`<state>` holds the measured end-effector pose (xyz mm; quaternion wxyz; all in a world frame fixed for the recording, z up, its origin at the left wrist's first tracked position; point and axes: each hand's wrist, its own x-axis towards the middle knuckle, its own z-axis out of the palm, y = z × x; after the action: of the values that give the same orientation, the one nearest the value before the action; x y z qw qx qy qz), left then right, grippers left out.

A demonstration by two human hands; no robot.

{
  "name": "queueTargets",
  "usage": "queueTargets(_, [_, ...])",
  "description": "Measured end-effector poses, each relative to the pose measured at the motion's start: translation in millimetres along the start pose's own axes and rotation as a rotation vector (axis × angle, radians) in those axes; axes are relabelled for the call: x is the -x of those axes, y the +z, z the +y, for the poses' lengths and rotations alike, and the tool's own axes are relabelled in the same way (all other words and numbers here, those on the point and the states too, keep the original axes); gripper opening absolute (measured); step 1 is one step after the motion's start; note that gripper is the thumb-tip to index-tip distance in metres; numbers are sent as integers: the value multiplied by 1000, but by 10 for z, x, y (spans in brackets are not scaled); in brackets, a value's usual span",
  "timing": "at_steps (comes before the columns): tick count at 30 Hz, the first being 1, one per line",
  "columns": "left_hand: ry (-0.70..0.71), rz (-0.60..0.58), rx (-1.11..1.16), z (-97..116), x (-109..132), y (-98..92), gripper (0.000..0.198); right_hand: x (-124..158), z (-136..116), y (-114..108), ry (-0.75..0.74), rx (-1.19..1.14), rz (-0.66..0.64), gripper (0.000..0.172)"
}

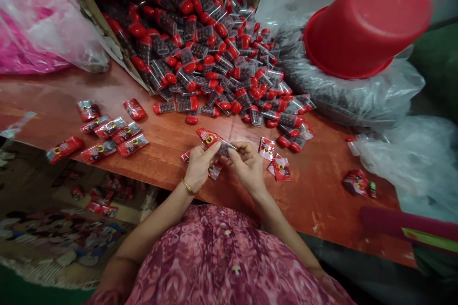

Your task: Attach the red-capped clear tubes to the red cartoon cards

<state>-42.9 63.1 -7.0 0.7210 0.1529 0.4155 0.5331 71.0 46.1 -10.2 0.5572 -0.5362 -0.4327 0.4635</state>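
My left hand (pixel 201 166), with a gold bangle (pixel 187 186) at the wrist, and my right hand (pixel 248 167) pinch a red-labelled plastic packet (pixel 211 139) above the reddish wooden table (pixel 307 190). A clear tube with dark contents (pixel 225 147) sits at the packet's end, partly behind my fingers. Several more loose red labels (pixel 275 164) lie just right of my hands. Further left lies a group of sealed red packets (pixel 110 132). Beyond my hands spreads a large heap of red-capped clear tubes (pixel 193 52), spilling from a cardboard box.
A red plastic tub (pixel 368 28) lies tilted on a clear bag of dark items (pixel 343 97) at the back right. A pink plastic bag (pixel 36 24) sits back left. Below the table edge, red packets lie on a patterned mat (pixel 60 231).
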Motion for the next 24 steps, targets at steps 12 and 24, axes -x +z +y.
queueTargets(12, [-21,10,43,30,15,-52,35,-9,125,279,-70,-14,52,24])
queueTargets(24, [26,397,77,632,-35,-629,22,-431,164,302,-179,520,-260,39])
